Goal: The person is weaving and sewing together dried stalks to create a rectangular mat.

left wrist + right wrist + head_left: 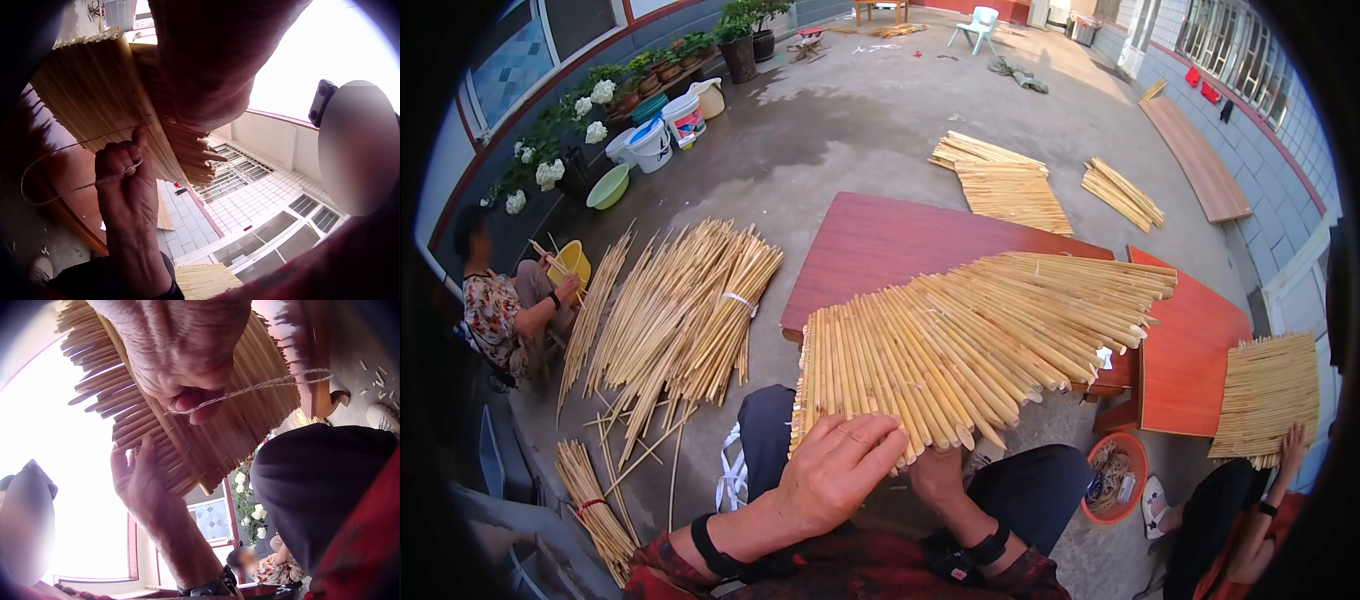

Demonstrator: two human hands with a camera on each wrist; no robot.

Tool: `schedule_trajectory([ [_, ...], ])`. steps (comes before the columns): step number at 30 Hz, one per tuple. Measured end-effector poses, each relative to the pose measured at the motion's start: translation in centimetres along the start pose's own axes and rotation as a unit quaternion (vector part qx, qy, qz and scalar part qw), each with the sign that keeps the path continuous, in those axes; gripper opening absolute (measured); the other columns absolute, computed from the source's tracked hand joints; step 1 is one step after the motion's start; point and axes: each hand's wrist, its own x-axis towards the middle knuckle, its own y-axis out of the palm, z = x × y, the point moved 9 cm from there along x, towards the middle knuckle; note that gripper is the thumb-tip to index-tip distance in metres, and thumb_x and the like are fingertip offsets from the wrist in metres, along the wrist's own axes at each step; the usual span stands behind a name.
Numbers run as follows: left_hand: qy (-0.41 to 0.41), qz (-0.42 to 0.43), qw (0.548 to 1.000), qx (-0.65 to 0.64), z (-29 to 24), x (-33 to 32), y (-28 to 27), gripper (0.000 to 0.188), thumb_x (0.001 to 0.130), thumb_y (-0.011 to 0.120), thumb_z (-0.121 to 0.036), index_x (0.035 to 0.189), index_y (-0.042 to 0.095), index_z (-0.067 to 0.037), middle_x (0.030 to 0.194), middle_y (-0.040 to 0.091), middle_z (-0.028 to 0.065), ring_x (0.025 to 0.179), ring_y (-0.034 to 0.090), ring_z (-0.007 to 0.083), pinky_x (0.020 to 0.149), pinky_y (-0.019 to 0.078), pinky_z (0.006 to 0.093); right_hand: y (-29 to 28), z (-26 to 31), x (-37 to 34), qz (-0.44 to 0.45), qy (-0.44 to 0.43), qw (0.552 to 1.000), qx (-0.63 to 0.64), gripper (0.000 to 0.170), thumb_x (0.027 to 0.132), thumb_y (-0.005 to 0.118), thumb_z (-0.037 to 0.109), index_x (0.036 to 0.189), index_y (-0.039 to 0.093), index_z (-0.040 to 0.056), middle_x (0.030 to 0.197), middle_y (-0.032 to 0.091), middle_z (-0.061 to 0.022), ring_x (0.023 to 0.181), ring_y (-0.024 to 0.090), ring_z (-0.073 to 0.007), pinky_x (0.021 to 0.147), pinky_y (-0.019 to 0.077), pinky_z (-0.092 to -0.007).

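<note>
A fan-shaped mat of yellow reed stalks [960,340] lies over a dark red table, its near edge above the person's lap. The left hand [840,470] grips that near edge, with its back upward; the right wrist view shows its fingers [147,453] at the stalk ends. Under the mat, the right hand [128,187] holds a thin pale twine [53,150]. The twine loops from the curled fingers towards the underside of the mat. From above, the mat hides most of the right hand. A stalk runs crosswise beneath the others [147,394].
Loose reeds [680,310] and a tied bundle [595,510] lie on the left floor. A seated person [500,310] handles stalks there. Finished-looking mats [1010,195] lie beyond the dark red table [880,235]. An orange basin [1135,460] stands right, near another person's hand [1290,450] on a mat [1270,390].
</note>
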Motion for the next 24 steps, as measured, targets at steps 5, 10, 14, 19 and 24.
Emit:
schedule_trajectory([
  [5,0.006,0.030,0.999,0.009,0.3,-0.5,0.4,0.033,0.067,0.059,-0.009,0.099,0.057,0.001,0.099,0.057,0.0126,0.087,0.059,0.0231,0.070,0.0437,0.0313,0.5,-0.3,0.3,0.013,0.000,0.998,0.060,0.008,0.084,0.052,0.002,0.091,0.051,-0.0011,0.069,0.057,-0.0091,0.052,0.053,-0.0144,0.046,0.0465,-0.0252],
  [10,0.007,0.030,0.999,0.010,0.4,-0.6,0.3,0.034,0.067,0.059,-0.008,0.099,0.057,0.001,0.098,0.057,0.0128,0.086,0.059,0.0234,0.070,0.0438,0.0319,1.3,2.6,0.3,0.031,-0.066,0.977,-0.200,0.011,0.084,0.054,0.006,0.093,0.051,-0.0003,0.069,0.056,-0.0080,0.052,0.054,-0.0142,0.044,0.0465,-0.0237],
  [14,-0.001,-0.005,1.000,-0.006,0.3,0.0,-0.4,0.033,0.063,0.059,0.001,0.096,0.057,0.000,0.094,0.059,0.0138,0.078,0.060,0.0267,0.064,0.0458,0.0337,1.1,0.2,0.4,0.026,0.053,0.995,0.081,0.014,0.083,0.056,0.008,0.094,0.052,0.0002,0.071,0.056,-0.0068,0.053,0.054,-0.0133,0.046,0.0477,-0.0239],
  [19,0.007,0.027,1.000,0.001,0.3,-0.5,0.0,0.039,0.062,0.063,-0.008,0.099,0.056,0.001,0.097,0.057,0.0124,0.087,0.058,0.0233,0.070,0.0438,0.0325,1.8,-0.8,0.4,0.080,0.097,0.984,0.124,0.018,0.083,0.056,0.007,0.100,0.050,0.0011,0.076,0.055,-0.0064,0.057,0.052,-0.0124,0.051,0.0506,-0.0287],
  [24,0.002,0.013,1.000,0.004,0.6,-0.7,0.1,0.036,0.064,0.062,-0.006,0.098,0.057,0.000,0.098,0.057,0.0117,0.086,0.058,0.0230,0.070,0.0438,0.0324,1.8,-1.4,0.8,0.095,0.113,0.976,0.158,0.021,0.084,0.055,0.006,0.104,0.048,0.0024,0.081,0.055,-0.0067,0.061,0.052,-0.0125,0.055,0.0513,-0.0324],
])
